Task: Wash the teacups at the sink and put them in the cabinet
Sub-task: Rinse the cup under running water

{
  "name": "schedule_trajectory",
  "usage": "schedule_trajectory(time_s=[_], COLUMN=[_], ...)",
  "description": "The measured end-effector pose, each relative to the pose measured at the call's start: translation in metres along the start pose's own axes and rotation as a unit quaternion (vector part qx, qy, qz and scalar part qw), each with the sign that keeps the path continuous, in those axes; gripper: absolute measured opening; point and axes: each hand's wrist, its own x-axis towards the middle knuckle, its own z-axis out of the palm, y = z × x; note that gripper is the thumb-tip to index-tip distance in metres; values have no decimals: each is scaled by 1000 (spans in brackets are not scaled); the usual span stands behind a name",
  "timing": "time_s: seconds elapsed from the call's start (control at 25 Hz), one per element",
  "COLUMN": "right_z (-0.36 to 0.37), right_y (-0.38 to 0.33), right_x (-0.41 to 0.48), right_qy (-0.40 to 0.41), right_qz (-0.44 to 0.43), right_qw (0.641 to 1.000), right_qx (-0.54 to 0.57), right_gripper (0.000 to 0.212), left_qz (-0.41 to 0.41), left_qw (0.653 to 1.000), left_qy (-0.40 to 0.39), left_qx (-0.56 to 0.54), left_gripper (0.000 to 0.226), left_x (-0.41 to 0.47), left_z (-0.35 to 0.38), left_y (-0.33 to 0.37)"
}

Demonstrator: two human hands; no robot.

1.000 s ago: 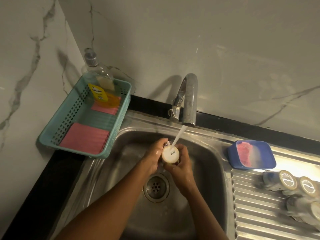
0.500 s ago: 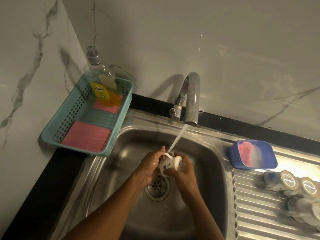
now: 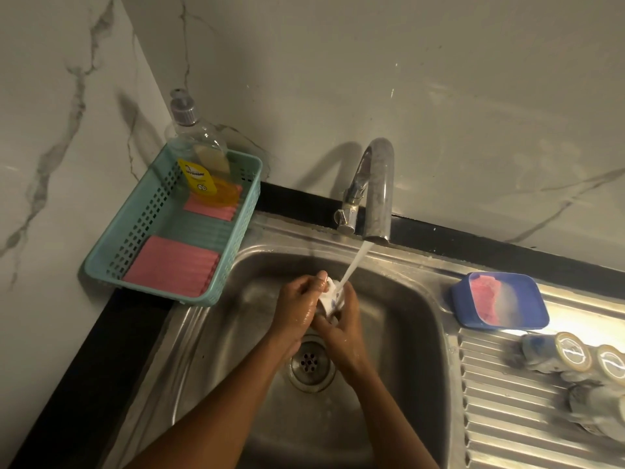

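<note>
1 white teacup [image 3: 328, 300] was gripped by left hand [image 3: 297, 308] and right hand [image 3: 343, 328], faucet stream [image 3: 353, 262] fell onto it, drain [image 3: 311, 365] lay beneath the hands

Nothing reads clearly. The yellow label [image 3: 198, 179] on the soap bottle [image 3: 196, 143], far left in the basket [image 3: 236, 245], carries a line of dark lettering and a round mark beneath, both too blurred to make out. The upturned teacups [image 3: 571, 356] at the right bear dark printed marks on their bases, too small to read.
</note>
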Motion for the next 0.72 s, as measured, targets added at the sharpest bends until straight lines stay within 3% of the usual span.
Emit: schedule_trajectory(time_s=[0.12, 0.24, 0.36, 0.52, 0.72], right_z=[-3, -4, -8, -5, 9], right_y=[9, 14, 8, 3, 9], right_x=[7, 8, 12, 11, 12], right_qy=[-33, -47, 3, 54, 119], right_qz=[-28, -113, -93, -14, -7], right_qw=[984, 957, 966, 993, 983], right_qx=[-171, -264, -240, -104, -136], right_gripper=[99, 99, 80, 71, 58], left_qz=[11, -10, -34, -57, -70], left_qw=[998, 992, 991, 992, 994], left_qy=[14, 8, -26, -44, -58], left_qx=[66, 123, 125, 101, 61], left_gripper=[27, 31, 41, 61, 65], left_x=[1, 0, -2, 6, -1], left_z=[-1, 1, 0, -5, -16], left_y=[3, 2, 3, 9, 5])
